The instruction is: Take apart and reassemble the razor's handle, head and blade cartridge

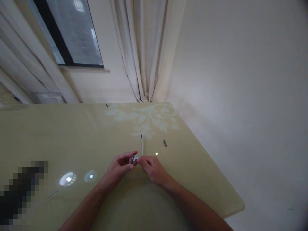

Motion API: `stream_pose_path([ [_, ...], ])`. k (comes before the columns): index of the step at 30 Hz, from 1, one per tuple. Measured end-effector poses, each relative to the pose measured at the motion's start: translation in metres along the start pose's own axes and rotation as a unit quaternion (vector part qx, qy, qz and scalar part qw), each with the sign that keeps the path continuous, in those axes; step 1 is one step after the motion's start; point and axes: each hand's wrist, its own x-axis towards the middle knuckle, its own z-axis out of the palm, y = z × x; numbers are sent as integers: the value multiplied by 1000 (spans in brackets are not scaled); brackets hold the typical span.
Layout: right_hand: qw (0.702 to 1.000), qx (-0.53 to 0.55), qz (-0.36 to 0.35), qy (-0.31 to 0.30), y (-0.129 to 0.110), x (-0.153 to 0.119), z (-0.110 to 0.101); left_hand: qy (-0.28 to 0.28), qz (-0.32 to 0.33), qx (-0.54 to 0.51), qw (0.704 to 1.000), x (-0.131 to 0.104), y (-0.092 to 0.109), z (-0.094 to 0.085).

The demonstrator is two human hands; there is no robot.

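Over the table, my left hand (pixel 122 162) pinches a small black-and-white piece (pixel 134 158) between thumb and fingers; its kind is too small to make out. My right hand (pixel 152 166) meets it from the right, fingertips closed at the end of a thin white cable (pixel 142 146). The cable runs away from me across the tabletop and ends in a small dark tip (pixel 141 136). Where the cable meets the small piece is hidden by my fingers. To the right of the cable lies a short black bar (pixel 165 143), apart from both hands.
The pale yellow glossy table (pixel 192 173) has a white floral pattern at its far end. A tiny dark piece (pixel 106 105) sits by the far edge. A thin pale strip (pixel 53 194) and a dark pixelated area are at left. Curtains (pixel 141 48) and walls stand beyond.
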Motion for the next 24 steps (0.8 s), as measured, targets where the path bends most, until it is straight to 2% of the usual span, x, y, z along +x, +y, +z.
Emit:
stream_pose_path([
  [13, 999, -36, -14, 34, 5, 3, 2, -18, 18, 20, 999, 1, 2, -6],
  [20, 996, -76, -17, 35, 4, 3, -3, 39, 31, 33, 998, 2, 6, -2],
  [24, 995, -92, -46, 22, 1, 3, -7, 30, 37, 64, 997, 2, 6, -4],
])
